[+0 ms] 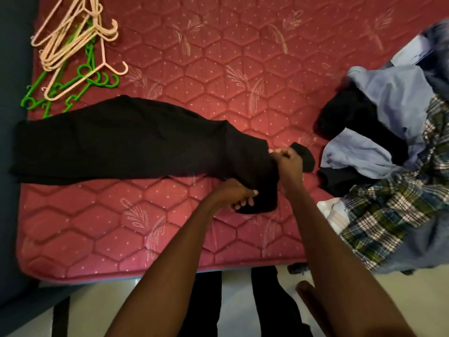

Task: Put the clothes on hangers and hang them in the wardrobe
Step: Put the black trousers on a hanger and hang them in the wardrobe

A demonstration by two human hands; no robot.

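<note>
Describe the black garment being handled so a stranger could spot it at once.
On the red quilted mattress, look left of the heaped clothes pile. The black garment lies spread flat alone, below the hangers, both hands gripping its right end.

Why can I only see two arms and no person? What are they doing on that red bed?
The camera sits on the person's head and looks down, so you see only their arms, like looking at your own. There is just this one picture. The red quilted thing is a mattress. Stretched across it lies a black garment. The left hand and the right hand each grip one end of it. In the far left corner lies a pile of hangers, pink ones and green ones. On the right is a heap of clothes: blue, black and checked. No wardrobe shows here.
</note>
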